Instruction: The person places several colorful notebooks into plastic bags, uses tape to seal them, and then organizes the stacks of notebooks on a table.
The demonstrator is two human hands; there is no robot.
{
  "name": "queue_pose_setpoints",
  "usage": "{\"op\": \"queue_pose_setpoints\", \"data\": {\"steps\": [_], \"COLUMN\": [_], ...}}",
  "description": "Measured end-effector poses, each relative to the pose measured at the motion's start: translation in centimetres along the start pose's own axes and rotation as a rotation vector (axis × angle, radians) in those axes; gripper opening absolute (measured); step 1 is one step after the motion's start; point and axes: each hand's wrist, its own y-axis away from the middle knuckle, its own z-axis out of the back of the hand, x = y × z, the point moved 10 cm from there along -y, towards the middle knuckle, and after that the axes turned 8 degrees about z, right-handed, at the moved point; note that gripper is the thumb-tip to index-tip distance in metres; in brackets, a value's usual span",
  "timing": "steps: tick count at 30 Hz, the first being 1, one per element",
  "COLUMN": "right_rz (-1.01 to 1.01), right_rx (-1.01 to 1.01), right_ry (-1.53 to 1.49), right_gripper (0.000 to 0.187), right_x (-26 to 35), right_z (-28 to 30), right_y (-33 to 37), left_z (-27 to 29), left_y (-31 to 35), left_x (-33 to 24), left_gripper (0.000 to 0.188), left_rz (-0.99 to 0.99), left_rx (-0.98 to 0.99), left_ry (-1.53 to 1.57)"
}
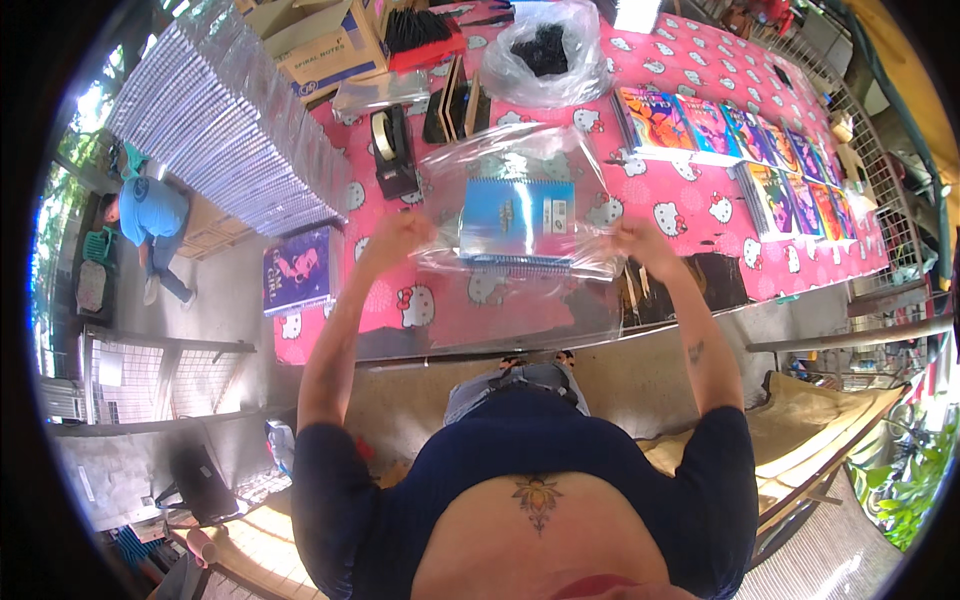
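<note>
Blue spiral notebooks (515, 215) lie in a small stack at the middle of the table, with a clear plastic sheet or bag (560, 148) around them. At the left edge of the plastic, my left hand (402, 240) is closed on it with bent fingers. My right hand (645, 247) pinches the plastic on the opposite side. The film is drawn out between both hands, low over the notebooks. Just beyond my left hand stands a black tape dispenser (394, 152) with a roll of tape.
Tall stacks of wrapped notebooks (215, 125) rise at the left, beside a purple notebook (298, 268). Behind are a cardboard box (330, 52) and a plastic bag (545, 60). Colourful notebooks (700, 125) line the right of the pink table cover (690, 215). A person (155, 215) bends over at far left.
</note>
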Motion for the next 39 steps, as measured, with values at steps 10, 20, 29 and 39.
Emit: {"op": "queue_pose_setpoints", "data": {"steps": [10,20,29,39], "right_rz": [-0.111,-0.335,-0.354,0.4], "right_rx": [-0.162,-0.095,-0.11,-0.125], "right_ry": [-0.519,-0.621,-0.53,1.098], "right_gripper": [0.021,0.015,0.025,0.07], "right_x": [-10.0,-9.4,-10.4,2.6], "right_z": [0.4,-2.2,-1.9,-17.2], "right_y": [-5.0,-4.4,-4.7,-1.9], "left_z": [-5.7,-7.3,-7.3,-0.8], "left_y": [-5.2,-4.6,-5.2,-7.1], "left_x": [4.6,6.1,6.4,9.3], "left_gripper": [0.025,0.023,0.028,0.026], "left_rz": [0.428,0.476,0.421,0.346], "left_rx": [0.251,0.27,0.311,-0.132], "left_ry": [0.562,0.827,0.878,0.317]}}
